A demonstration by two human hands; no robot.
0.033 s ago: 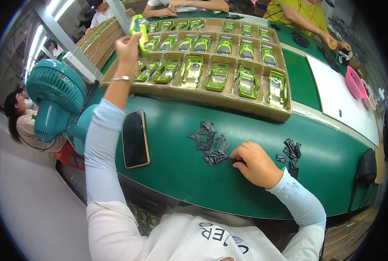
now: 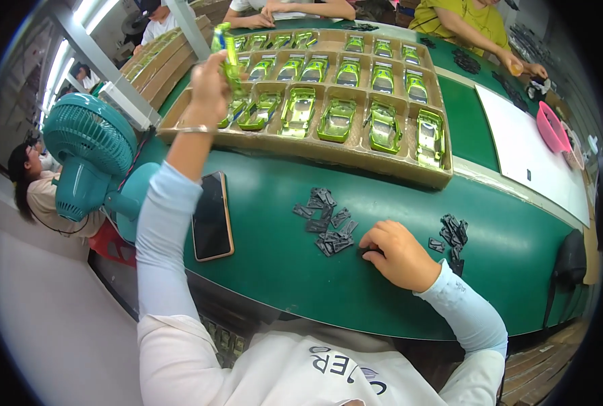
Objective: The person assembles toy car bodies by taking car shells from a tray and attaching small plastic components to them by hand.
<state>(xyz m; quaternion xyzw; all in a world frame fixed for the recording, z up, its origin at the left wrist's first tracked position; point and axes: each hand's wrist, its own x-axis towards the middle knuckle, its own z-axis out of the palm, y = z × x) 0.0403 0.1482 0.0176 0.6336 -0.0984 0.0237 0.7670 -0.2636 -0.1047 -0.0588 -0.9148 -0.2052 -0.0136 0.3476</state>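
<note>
My left hand (image 2: 210, 91) is raised over the left end of a cardboard tray (image 2: 301, 149), closed on a green toy car body (image 2: 232, 57) held on edge. Several more shiny green car bodies (image 2: 338, 120) lie in the tray's compartments. On the table, my right hand (image 2: 404, 256) has its fingers curled round a small black part (image 2: 371, 251), mostly hidden by them. Just left of that hand lies a loose pile of flat black plastic parts (image 2: 328, 227). A second pile of black parts (image 2: 455, 232) lies to its right.
A smartphone (image 2: 211, 220) lies on the green table (image 2: 274, 277) beside my left forearm. At the left stands a teal fan (image 2: 88, 149). A white board (image 2: 524, 149) and pink basket (image 2: 551, 128) are at the right. Two people sit across the table; others are at the left.
My left hand has moved a little to the right and down with the car body, whose tilt has changed. My right hand stays almost where it was.
</note>
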